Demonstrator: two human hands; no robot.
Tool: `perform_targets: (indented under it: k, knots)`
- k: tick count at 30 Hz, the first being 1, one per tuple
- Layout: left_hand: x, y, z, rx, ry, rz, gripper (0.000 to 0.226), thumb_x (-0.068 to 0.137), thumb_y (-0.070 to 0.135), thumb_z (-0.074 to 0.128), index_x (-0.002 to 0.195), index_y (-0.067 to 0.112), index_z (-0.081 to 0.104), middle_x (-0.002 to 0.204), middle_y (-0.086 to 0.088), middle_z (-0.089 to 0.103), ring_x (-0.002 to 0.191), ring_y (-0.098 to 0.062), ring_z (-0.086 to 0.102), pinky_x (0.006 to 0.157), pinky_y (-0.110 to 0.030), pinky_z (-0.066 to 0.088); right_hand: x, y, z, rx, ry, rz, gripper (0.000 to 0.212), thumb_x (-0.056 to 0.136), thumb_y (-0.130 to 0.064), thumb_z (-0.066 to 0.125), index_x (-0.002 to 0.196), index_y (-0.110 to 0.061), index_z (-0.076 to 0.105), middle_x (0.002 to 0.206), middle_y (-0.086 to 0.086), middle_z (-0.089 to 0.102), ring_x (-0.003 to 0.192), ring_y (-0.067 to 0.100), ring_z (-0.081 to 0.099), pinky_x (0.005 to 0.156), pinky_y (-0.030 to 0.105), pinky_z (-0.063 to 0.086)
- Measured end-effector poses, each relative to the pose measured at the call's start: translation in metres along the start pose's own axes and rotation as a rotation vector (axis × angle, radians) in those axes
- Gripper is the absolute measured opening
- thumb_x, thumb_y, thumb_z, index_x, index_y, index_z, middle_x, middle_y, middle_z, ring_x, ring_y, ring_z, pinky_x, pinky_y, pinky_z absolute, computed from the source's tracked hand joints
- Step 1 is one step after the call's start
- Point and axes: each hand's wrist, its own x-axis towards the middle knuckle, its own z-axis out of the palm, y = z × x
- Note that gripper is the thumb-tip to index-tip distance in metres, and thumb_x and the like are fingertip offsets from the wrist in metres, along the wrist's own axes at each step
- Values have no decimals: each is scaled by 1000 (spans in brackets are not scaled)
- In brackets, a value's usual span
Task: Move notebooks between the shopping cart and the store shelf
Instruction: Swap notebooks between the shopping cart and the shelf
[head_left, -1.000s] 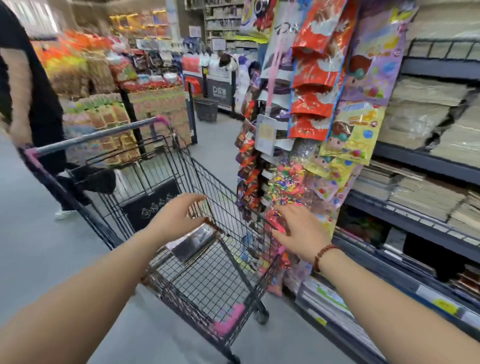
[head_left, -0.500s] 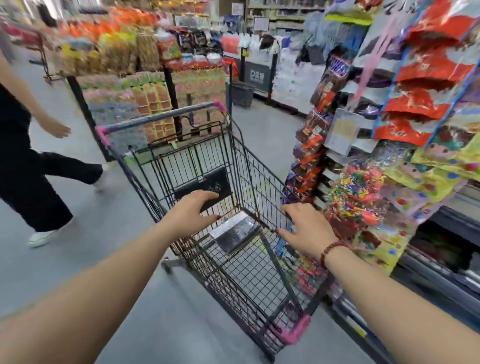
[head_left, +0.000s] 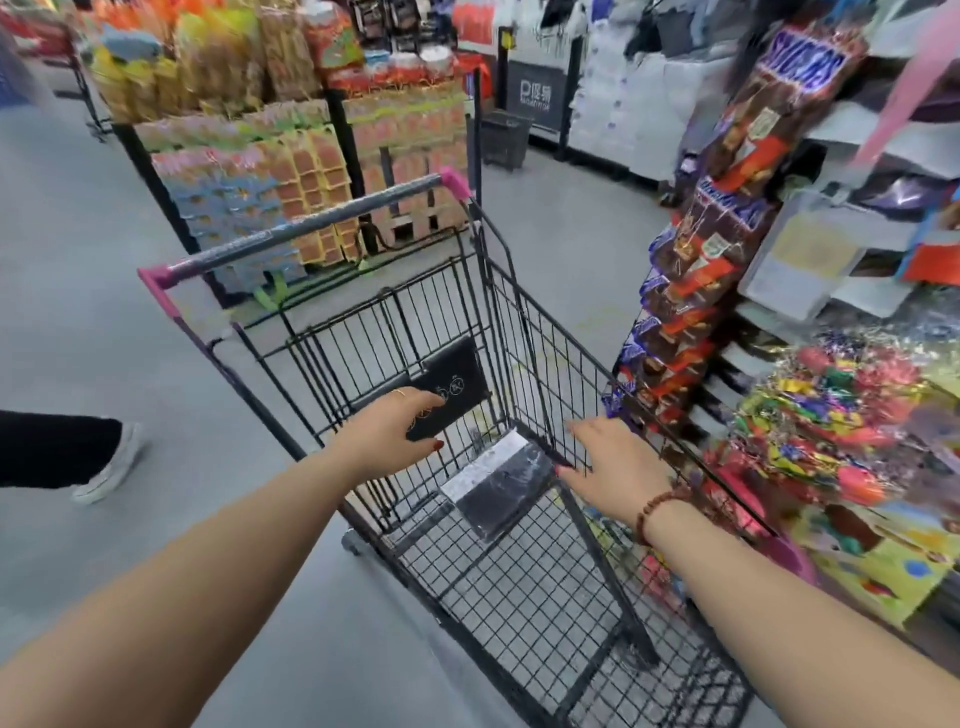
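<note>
The black wire shopping cart (head_left: 524, 332) with a grey handle and pink corners stands right in front of me. A black notebook (head_left: 498, 483) with a white strip, in clear wrap, lies tilted inside the basket near the child-seat flap. My left hand (head_left: 389, 431) rests on the cart's left rim beside the black flap, holding nothing. Over the right rim lies my right hand (head_left: 613, 467), which wears a bead bracelet. Its fingers are spread and its thumb is close to the notebook's edge. The notebook shelf is out of view.
A hanging rack of chocolate bars and candy bags (head_left: 691, 291) stands tight against the cart's right side. A pallet display of snacks (head_left: 270, 156) is beyond the handle. Another person's leg and white shoe (head_left: 104, 462) are on the grey floor at left. A black basket (head_left: 504, 137) sits far back.
My view has swung left, away from the notebook shelf, and the cart now sits centred. Both hands stay at the rims. The other person has walked off to the left.
</note>
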Motion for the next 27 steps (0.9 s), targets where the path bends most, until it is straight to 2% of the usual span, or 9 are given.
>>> perform_targets:
  k: [3, 6, 11, 16, 21, 25, 27]
  knots:
    - [31, -13, 10, -6, -51, 27, 56, 86, 35, 62, 137, 23, 45, 140, 3, 48, 127, -15, 45, 107, -30, 37, 18, 1, 14, 5, -26, 37, 52, 89, -41, 50, 134, -18, 42, 132, 3, 50, 125, 22, 41, 103, 39, 39]
    - [66, -26, 22, -31, -105, 58, 57, 86, 34, 62, 138, 24, 43, 142, 4, 46, 129, -15, 44, 106, -29, 37, 39, 3, 31, 18, -39, 88, 52, 88, -41, 52, 134, -20, 42, 130, 1, 51, 123, 21, 42, 103, 34, 37]
    - [125, -59, 47, -75, -248, 166, 52, 86, 33, 62, 134, 22, 46, 137, 2, 48, 126, -16, 45, 105, -28, 37, 80, -2, 65, 40, -82, 242, 37, 87, -40, 52, 119, -22, 50, 118, 1, 55, 116, 23, 47, 88, 33, 40]
    - [170, -94, 86, -141, -389, 191, 57, 86, 32, 62, 138, 18, 43, 139, -1, 46, 127, -17, 44, 105, -27, 35, 113, 0, 110, 122, -165, 433, 52, 88, -44, 49, 135, -22, 43, 129, 2, 53, 120, 23, 46, 99, 34, 40]
    - [194, -116, 144, -242, -498, 122, 58, 84, 28, 66, 137, 17, 46, 142, -3, 46, 129, -16, 43, 102, -19, 30, 122, 6, 164, 197, -213, 607, 53, 89, -43, 49, 137, -22, 39, 136, 3, 49, 127, 23, 40, 103, 33, 38]
    - [206, -121, 202, -268, -552, 91, 52, 85, 17, 65, 134, 7, 47, 137, -12, 49, 129, -24, 43, 96, -16, 26, 130, 20, 214, 300, -276, 736, 62, 87, -44, 53, 142, -20, 35, 143, 8, 43, 128, 27, 43, 102, 37, 42]
    - [210, -122, 231, -291, -564, 55, 52, 84, 14, 66, 132, 4, 48, 138, -14, 48, 130, -25, 41, 97, -15, 25, 135, 26, 239, 351, -289, 767, 64, 87, -42, 55, 142, -17, 33, 145, 10, 41, 131, 28, 40, 105, 37, 39]
